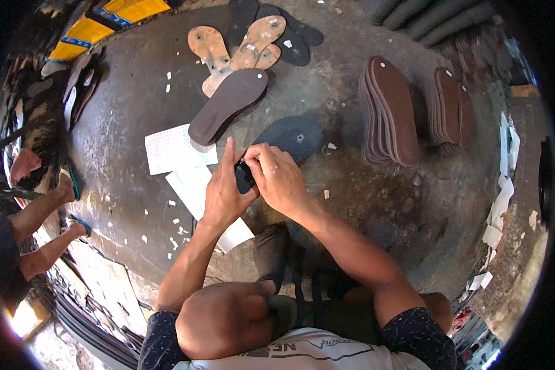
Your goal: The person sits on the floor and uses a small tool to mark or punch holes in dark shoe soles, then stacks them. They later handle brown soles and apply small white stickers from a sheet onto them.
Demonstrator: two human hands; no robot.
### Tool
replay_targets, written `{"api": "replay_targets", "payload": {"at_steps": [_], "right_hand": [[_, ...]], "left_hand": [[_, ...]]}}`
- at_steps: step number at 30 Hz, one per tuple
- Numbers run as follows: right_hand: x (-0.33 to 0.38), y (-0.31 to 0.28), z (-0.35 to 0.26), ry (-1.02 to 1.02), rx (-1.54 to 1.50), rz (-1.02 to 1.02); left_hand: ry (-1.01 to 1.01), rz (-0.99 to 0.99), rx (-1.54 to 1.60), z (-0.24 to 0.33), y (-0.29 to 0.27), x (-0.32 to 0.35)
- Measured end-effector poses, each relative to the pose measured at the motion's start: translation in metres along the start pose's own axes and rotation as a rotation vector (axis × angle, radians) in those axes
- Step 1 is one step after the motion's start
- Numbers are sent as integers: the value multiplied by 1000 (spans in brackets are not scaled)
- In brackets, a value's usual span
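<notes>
Black sole (295, 137) gripped in left hand (223, 192); right hand (280, 179) pinching, object unclear.

2 hands (221, 196) (280, 180) close together, left index finger (229, 151) straight, right fingers (263, 156) curled.

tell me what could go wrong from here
The papers lie loose below the left hand, so they might get brushed or creased.

The stack of brown soles could topple if the right arm knocks it.

Loose scraps litter the floor and might stick to the black sole.
</notes>
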State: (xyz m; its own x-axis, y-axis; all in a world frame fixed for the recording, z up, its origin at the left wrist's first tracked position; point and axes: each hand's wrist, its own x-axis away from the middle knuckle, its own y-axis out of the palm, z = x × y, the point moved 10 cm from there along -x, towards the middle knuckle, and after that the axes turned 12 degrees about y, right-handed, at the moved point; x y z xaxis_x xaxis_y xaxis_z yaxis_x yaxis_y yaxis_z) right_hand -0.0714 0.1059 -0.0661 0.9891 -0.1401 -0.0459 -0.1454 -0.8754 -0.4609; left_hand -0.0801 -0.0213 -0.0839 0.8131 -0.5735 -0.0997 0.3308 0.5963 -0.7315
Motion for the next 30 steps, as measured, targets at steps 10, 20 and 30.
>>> {"api": "replay_targets", "payload": {"at_steps": [10, 20, 30], "right_hand": [[29, -15, -2, -71, 71, -78], [-19, -150, 88, 216, -572, 367], [-13, -100, 148, 531, -568, 287]], "left_hand": [[11, -59, -120, 3, 1, -1], [-62, 211, -123, -21, -79, -63], [-1, -11, -5, 3, 10, 1]]}}
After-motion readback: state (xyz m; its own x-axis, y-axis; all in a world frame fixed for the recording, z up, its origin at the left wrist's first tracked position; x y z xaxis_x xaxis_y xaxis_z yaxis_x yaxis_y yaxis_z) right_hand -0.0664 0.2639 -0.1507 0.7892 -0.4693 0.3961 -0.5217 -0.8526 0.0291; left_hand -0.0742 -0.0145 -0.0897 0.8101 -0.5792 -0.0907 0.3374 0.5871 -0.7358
